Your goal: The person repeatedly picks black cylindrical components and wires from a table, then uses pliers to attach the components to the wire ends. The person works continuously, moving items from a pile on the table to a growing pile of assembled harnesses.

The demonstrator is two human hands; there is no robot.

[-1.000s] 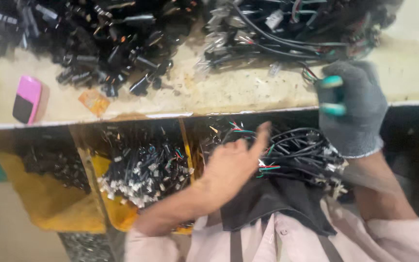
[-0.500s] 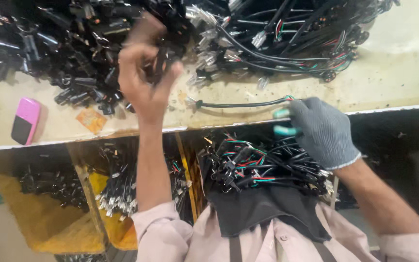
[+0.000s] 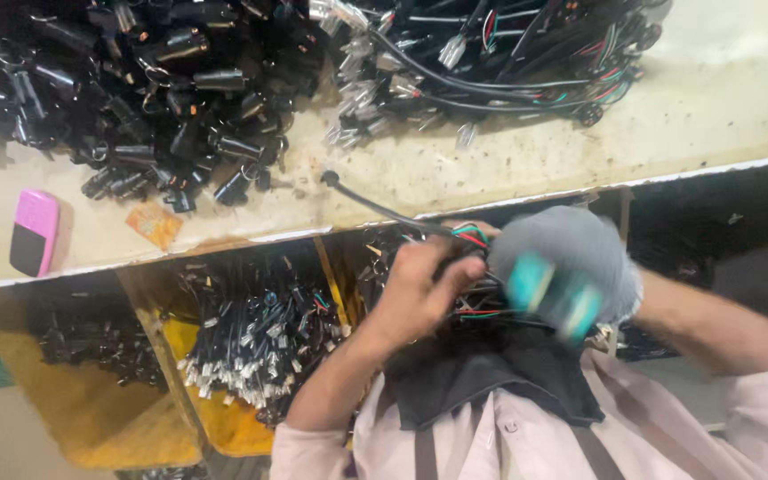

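Black cable (image 3: 375,206) — one end pinched in the bare left hand (image 3: 415,298), fingers curled shut around it just below the bench edge. From the grip the cable runs up and left onto the bench (image 3: 526,160), ending in a small round black cap. Red and green wires (image 3: 468,236) show at the held end, between the two hands.

The right hand (image 3: 562,271), in a grey glove with teal fingertips, is motion-blurred; it sits just beside the left hand, touching the same wire bundle, but whether it grips anything cannot be told.

Under both hands lies a heap of black wired cables on a dark apron (image 3: 491,382). Left of it, yellow bins (image 3: 224,427) hold more cables with pale terminals.

On the bench: a pile of black connectors (image 3: 135,98) at upper left, a tangle of harnesses (image 3: 508,53) at upper right, a pink-and-black block (image 3: 33,233) near the left edge — an orange scrap (image 3: 155,224) just beside it.
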